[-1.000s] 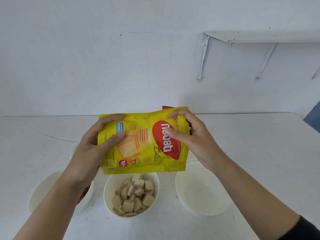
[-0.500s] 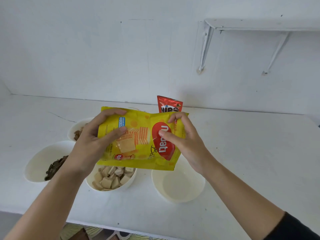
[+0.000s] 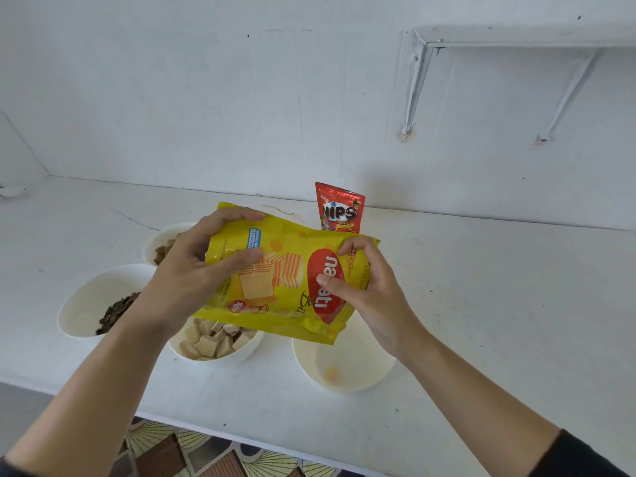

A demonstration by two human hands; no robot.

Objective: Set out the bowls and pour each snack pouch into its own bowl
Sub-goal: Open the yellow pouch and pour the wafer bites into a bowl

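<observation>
Four bowls (image 3: 82, 304) (image 3: 151, 242) (image 3: 249, 349) (image 3: 361, 363) (three holding snacks (image 3: 213, 342)); two pouches: yellow pouch (image 3: 275, 284), red pouch (image 3: 340, 211); two hands (image 3: 186, 280) (image 3: 371, 294).

Bright, soft light; wide-angle edge distortion

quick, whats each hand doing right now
Left hand: grips the left end of the yellow pouch.
Right hand: pinches the pouch's right end.

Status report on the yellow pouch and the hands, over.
Left hand and right hand both grip the yellow pouch, held sideways. Its right end over the empty bowl, nothing poured yet. Behind, the red pouch stands clear.
</observation>
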